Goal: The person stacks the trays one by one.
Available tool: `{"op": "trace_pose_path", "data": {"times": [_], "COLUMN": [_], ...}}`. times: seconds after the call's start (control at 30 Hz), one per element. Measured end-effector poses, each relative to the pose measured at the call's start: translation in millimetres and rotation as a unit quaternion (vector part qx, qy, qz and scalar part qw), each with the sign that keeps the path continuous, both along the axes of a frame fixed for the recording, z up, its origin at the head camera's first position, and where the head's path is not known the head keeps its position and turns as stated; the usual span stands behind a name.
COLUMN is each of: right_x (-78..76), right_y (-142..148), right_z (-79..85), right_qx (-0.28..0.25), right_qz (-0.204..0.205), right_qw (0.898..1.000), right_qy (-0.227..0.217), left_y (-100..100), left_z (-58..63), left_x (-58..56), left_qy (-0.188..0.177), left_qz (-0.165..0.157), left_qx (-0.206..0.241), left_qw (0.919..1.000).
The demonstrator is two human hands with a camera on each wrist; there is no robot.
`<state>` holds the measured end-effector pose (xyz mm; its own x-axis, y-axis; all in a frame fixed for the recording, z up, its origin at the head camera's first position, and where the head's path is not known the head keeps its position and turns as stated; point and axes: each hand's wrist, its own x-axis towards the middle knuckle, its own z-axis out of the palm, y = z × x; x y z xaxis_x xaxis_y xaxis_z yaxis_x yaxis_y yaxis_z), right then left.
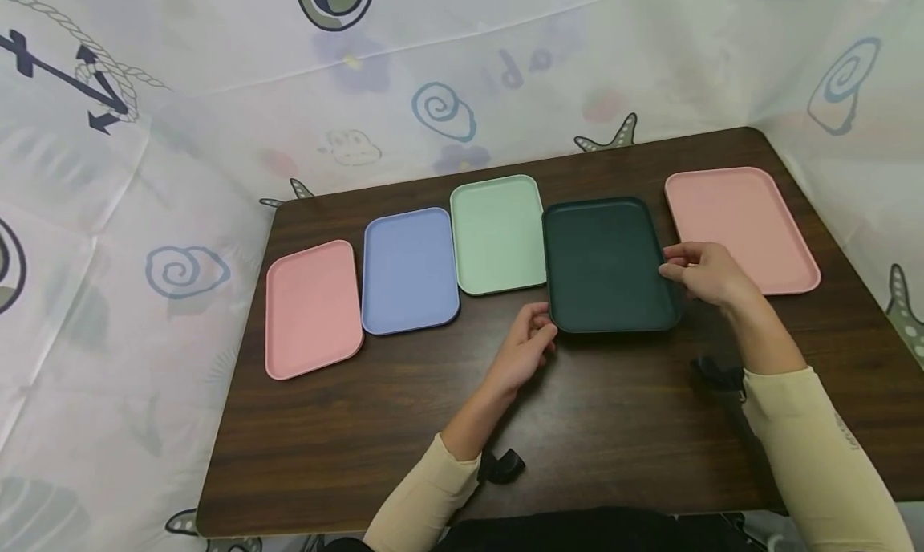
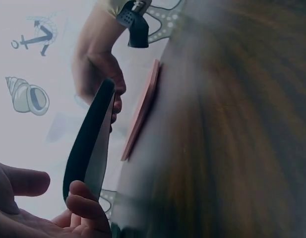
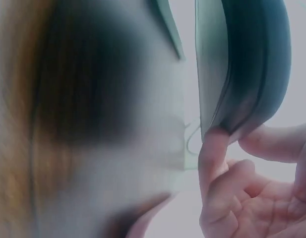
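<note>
From where I stood, the left end of the brown table (image 1: 318,448) had a pink tray (image 1: 314,310) lying flat, skewed a little toward the person. Just beside it lay a blue tray (image 1: 410,271), and next to that a light green tray (image 1: 498,235), set slightly farther back.

The left hand (image 1: 521,347) came next, its bent fingers against the near left corner of a dark green tray (image 1: 610,265). Its thumb stood off from the rim in the left wrist view, so I couldn't tell whether that hand truly grasped it. The dark green tray was raised above the tabletop, right of the light green tray.

At its right edge, the right hand (image 1: 703,273) pinched the rim between thumb and fingers. Farthest right, partly behind that hand, a 2nd pink tray (image 1: 751,227) lay flat.

By my reckoning, the row was nearly complete: 4 of the 5 trays rested on the wood, and only the dark green 1, filling the place between light green and pink, remained to be put down.
</note>
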<state>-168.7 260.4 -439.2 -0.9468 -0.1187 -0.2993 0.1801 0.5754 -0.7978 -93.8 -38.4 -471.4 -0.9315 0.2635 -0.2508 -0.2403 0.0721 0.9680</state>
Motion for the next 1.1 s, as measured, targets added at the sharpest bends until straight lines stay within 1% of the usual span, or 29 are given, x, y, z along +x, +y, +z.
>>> {"op": "trace_pose_path", "data": {"times": [0.17, 0.27, 0.33, 0.43, 0.57, 0.7, 0.73, 0.87, 0.93, 1.03, 1.1], "right_x": [12.5, 18.3, 21.0, 24.4, 27.0, 27.2, 26.9, 24.7, 23.2, 20.9, 19.6], "right_y": [-20, -35, -45, -61, -78, -91, -93, -98, -100, -101, -102], "right_z": [-0.4, -2.5, -4.9, -9.1, -15.3, -19.2, -20.1, -23.8, -25.6, -28.0, -28.8], "right_qx": [-0.039, -0.067, -0.081, -0.093, -0.104, -0.112, -0.113, -0.109, -0.104, -0.098, -0.099], "right_qz": [0.032, 0.047, 0.056, 0.069, 0.083, 0.091, 0.09, 0.087, 0.087, 0.09, 0.09], "right_qw": [0.999, 0.996, 0.995, 0.993, 0.991, 0.989, 0.989, 0.99, 0.991, 0.991, 0.991], "right_qy": [-0.017, -0.029, -0.033, -0.031, -0.025, -0.028, -0.028, -0.023, -0.016, -0.01, -0.011], "left_y": [-25, -41, -51, -65, -81, -94, -96, -101, -101, -100, -100], "left_z": [-0.8, -5.6, -9.1, -14.7, -18.3, -18.5, -18.0, -15.9, -15.1, -15.4, -16.1], "left_x": [20.2, 33.9, 42.8, 54.9, 65.4, 68.3, 68.0, 65.5, 63.9, 60.7, 57.9], "left_qy": [0.013, 0.024, 0.032, 0.048, 0.073, 0.1, 0.107, 0.131, 0.148, 0.164, 0.173], "left_qz": [0.022, 0.032, 0.041, 0.05, 0.046, 0.037, 0.035, 0.019, 0.013, 0.012, 0.018], "left_qx": [0.002, 0.004, -0.003, -0.027, -0.085, -0.159, -0.177, -0.244, -0.278, -0.314, -0.324], "left_qw": [0.9997, 0.9992, 0.9986, 0.9973, 0.9926, 0.9816, 0.9777, 0.9607, 0.949, 0.935, 0.9297]}}
